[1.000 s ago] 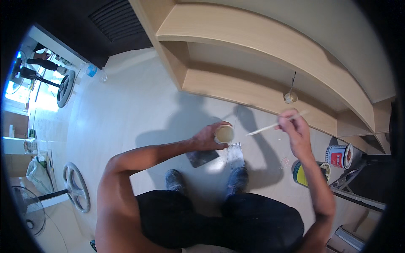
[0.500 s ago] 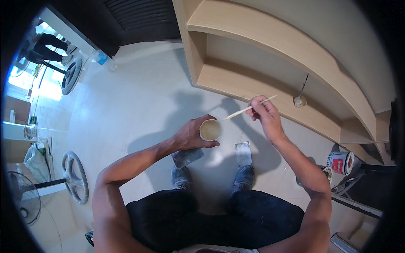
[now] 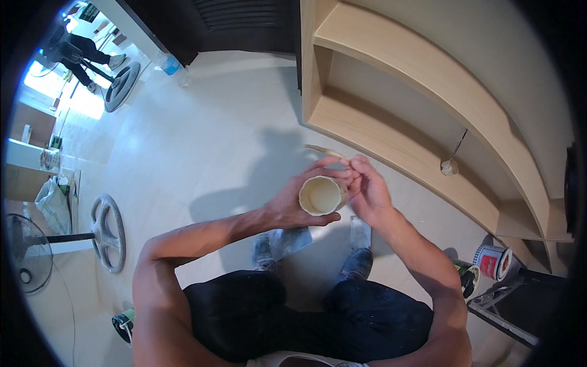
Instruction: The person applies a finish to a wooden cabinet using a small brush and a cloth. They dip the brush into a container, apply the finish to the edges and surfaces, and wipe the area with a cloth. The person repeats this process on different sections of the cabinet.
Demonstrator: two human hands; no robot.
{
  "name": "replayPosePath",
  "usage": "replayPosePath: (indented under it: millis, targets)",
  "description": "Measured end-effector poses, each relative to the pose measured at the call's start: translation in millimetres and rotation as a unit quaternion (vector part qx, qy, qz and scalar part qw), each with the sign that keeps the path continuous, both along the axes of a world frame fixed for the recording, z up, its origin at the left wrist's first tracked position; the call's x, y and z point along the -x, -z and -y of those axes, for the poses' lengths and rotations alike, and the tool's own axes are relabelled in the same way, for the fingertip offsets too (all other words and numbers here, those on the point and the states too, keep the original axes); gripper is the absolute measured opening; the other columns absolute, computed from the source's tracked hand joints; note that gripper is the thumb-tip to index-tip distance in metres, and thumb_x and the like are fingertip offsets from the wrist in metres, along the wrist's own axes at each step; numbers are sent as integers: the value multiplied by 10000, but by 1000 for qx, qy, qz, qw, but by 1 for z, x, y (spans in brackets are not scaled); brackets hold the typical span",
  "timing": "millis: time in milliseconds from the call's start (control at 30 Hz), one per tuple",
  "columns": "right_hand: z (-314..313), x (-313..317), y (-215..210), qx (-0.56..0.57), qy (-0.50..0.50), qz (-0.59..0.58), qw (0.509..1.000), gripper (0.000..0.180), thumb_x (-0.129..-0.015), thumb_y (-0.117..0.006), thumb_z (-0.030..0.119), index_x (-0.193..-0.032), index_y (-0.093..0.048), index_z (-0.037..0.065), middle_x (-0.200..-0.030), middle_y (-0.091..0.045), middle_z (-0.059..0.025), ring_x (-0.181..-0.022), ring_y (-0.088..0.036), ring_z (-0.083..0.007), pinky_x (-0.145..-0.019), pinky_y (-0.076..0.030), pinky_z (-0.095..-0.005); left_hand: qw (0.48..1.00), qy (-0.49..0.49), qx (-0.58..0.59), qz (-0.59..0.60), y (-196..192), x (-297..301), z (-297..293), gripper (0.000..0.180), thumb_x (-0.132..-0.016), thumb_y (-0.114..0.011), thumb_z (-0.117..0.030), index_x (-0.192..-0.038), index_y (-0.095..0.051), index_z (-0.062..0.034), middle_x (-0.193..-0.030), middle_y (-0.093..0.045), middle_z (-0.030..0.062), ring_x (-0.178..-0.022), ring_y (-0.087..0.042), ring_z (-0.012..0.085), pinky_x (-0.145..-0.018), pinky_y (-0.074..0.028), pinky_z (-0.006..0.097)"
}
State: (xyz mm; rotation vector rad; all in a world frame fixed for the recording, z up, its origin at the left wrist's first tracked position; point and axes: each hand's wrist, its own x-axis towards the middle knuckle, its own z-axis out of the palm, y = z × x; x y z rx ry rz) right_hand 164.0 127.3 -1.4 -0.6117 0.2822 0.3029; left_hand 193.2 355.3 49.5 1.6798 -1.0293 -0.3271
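Holding a small round cup in the middle of the frame, the left hand has its fingers wrapped and closed around the cup's side. The cup is cream coloured, with a thin rim and a pale, smooth inside that faces up to the camera. The right hand is just beside the cup on its right, touching the rim; its thumb and fingers are pinched together on a thin pale stick, which points to the upper left above the cup.

At the lower right of the frame stands a round tin can with a red and white label, and beside it a darker container with some green and yellow colour. A clear plastic bottle with a blue label stands at the upper left, near a dark wall. The wooden shelf unit in the upper right is light beige, with smooth flat boards that look curved near the rim. The floor is pale and glossy. A round metal fan base lies at the left.
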Motion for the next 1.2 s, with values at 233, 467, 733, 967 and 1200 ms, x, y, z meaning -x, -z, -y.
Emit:
replayPosePath:
  millis: [233, 467, 733, 967, 1200]
  targets:
    - [-65, 0, -16, 108, -150, -15, 983, 228, -1021, -656, 276, -1180, -647, 113, -1073, -700, -14, -1079, -613, -154, -947, -493, -368, 980, -133, 22, -149, -20, 19, -50, 749, -777, -900, -200, -1436, -567, -68, -1456, -560, 156, -1410, -495, 304, -1179, -384, 426]
    - [-47, -111, 82, 758, 16, 348, 552, 168, -873, -791, 234, -1011, -776, 138, -921, -726, -37, -926, -603, -274, -867, -476, -417, 963, -269, -22, -27, -22, 30, -107, 781, -730, -904, -158, -1428, -570, -52, -1383, -598, 149, -1317, -556, 287, -1114, -440, 411]
    - [-61, -161, 114, 814, 102, 286, 495, 154, -783, -852, 230, -878, -765, 145, -857, -704, -4, -903, -608, -248, -778, -448, -413, 946, -313, 15, -88, -4, 36, -109, 795, -725, -904, -150, -1441, -568, -69, -1390, -581, 149, -1295, -569, 283, -1093, -453, 404]
    - [-62, -165, 123, 834, 134, 362, 395, 152, -818, -818, 212, -830, -676, 158, -841, -680, -6, -891, -611, -241, -753, -437, -422, 943, -308, 8, -127, 5, 30, -109, 778, -743, -871, -113, -1453, -558, -55, -1455, -549, 125, -1356, -523, 255, -1138, -419, 407]
    - [-54, -168, 123, 810, 90, 402, 416, 127, -902, -721, 156, -957, -619, 103, -964, -651, -86, -951, -589, -307, -805, -454, -466, 946, -309, 27, -96, 9, 26, -104, 780, -770, -912, -173, -1454, -552, -61, -1395, -579, 130, -1288, -575, 263, -1096, -454, 392]
